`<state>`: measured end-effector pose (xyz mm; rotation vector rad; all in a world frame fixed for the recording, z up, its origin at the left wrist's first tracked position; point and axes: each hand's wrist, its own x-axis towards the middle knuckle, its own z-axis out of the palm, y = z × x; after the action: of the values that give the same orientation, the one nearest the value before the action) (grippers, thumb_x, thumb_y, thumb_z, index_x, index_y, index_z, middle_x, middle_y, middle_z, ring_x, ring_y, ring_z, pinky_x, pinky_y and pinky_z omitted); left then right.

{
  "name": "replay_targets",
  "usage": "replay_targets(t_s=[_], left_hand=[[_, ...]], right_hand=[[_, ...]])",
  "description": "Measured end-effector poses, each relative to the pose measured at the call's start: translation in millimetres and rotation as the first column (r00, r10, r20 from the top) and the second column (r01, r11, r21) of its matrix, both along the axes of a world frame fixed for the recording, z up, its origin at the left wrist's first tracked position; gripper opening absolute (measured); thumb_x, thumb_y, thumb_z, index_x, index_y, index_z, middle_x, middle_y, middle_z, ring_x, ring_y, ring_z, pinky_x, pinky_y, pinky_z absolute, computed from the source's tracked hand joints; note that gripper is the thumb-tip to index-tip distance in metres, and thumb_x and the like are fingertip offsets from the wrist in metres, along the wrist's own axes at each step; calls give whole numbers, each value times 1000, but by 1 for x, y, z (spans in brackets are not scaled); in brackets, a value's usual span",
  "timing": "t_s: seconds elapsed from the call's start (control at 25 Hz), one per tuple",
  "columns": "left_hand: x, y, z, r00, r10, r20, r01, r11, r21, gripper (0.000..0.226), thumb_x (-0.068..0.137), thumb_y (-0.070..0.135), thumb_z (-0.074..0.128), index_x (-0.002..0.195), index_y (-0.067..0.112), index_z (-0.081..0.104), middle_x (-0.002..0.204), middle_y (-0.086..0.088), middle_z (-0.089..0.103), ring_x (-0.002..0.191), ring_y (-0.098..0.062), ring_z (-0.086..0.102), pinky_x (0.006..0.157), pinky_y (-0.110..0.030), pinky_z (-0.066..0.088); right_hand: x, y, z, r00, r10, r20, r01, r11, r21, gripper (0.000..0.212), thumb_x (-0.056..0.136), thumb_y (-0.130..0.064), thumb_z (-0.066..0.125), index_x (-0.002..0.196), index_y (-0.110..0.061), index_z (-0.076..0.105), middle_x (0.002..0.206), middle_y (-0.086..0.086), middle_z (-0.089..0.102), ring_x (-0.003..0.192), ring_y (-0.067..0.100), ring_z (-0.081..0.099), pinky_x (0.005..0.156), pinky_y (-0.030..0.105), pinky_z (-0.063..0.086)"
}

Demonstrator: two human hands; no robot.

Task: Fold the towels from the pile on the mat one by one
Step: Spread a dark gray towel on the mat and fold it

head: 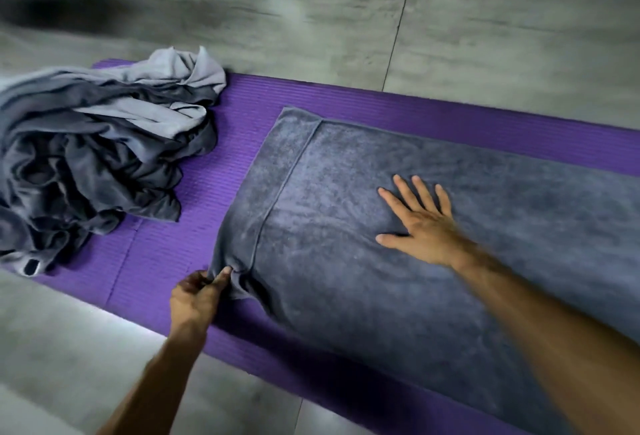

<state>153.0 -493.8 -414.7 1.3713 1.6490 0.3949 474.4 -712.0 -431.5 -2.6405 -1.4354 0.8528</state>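
One crumpled pile of grey towels [97,154] on your purple ribbed foam mat [242,102], left end. Your left hand [197,292] pinches the flat grey terry towel [346,279] at its near corner; your right hand [420,223] presses it, fingers spread.

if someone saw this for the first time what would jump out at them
First the bright purple mat on the grey floor, with a large grey towel spread flat across it. The right hand presses flat on the towel while the left hand pinches its near-left corner. A crumpled pile of grey towels sits at the mat's left end.
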Motion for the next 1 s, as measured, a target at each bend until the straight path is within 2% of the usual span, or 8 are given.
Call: replay_targets(t_s=[0.12, 0.28, 0.4, 0.48, 0.64, 0.76, 0.88, 1.0], left_hand=[[-10, 3, 9, 998, -33, 55, 37, 997, -69, 31, 82, -4, 71, 67, 14, 50, 44, 13, 57, 38, 3, 49, 44, -10, 43], [-43, 16, 13, 966, -176, -189, 189, 980, 55, 31, 73, 19, 83, 84, 21, 54, 86, -16, 69, 65, -26, 61, 60, -33, 51], [-42, -7, 12, 700, -420, -577, 629, 746, 220, 54, 66, 51, 72, 108, 19, 59, 101, -13, 60, 90, -37, 55, 77, -46, 48], [-28, -27, 12, 614, -502, -609, 724, 666, 181, 66, 63, 63, 57, 110, 18, 59, 105, -9, 58, 93, -35, 52, 83, -44, 47], [-18, -47, 15, 649, -433, -625, 653, 738, 167, 56, 68, 39, 61, 115, 10, 56, 110, -15, 53, 98, -39, 49, 83, -48, 43], [-25, -57, 15, 710, -346, -614, 554, 812, 184, 47, 74, 22, 71, 114, 6, 53, 110, -16, 51, 98, -39, 47, 83, -49, 43], [-28, -58, 8, 769, -295, -567, 485, 847, 218, 40, 76, 21, 71, 111, 8, 54, 112, -13, 51, 102, -37, 47, 86, -47, 45], [-28, -59, 2, 744, -316, -589, 535, 809, 242, 35, 78, 24, 67, 108, 11, 55, 112, -11, 52, 102, -36, 48, 82, -47, 47]], right_hand=[[-13, -12, 15, 996, -19, -85, 26, 996, 83, 92, 76, -81, 27, 155, -39, 6, 164, -9, -9, 150, 18, -14, 120, 44, -11], [-112, -76, 12, 978, 176, 115, -205, 920, 335, 71, 83, -58, 46, 147, -28, 41, 158, 2, 33, 146, 28, 28, 117, 46, 17], [-167, -107, 1, 970, 219, 109, -243, 916, 319, 55, 82, -43, 51, 135, -28, 54, 152, 0, 42, 141, 26, 37, 112, 49, 23], [-169, -106, -2, 964, 220, 147, -257, 912, 319, 50, 82, -41, 51, 130, -28, 59, 148, -2, 47, 137, 23, 43, 109, 47, 27], [-136, -71, 15, 987, 143, 79, -163, 909, 384, 44, 84, -41, 45, 121, -27, 64, 127, -7, 63, 109, 18, 64, 94, 37, 48], [-97, -5, 37, 978, -35, -205, 116, 908, 402, 39, 90, -31, 57, 128, -25, 60, 123, -2, 65, 110, 21, 62, 97, 35, 49], [-58, 101, 48, 739, -260, -621, 535, 787, 307, 35, 90, -17, 66, 124, -25, 60, 121, -2, 64, 106, 16, 61, 84, 32, 52], [-35, 178, 49, 504, -389, -771, 717, 686, 123, 29, 91, -22, 63, 118, -30, 61, 116, -6, 61, 106, 13, 57, 69, 27, 47]])
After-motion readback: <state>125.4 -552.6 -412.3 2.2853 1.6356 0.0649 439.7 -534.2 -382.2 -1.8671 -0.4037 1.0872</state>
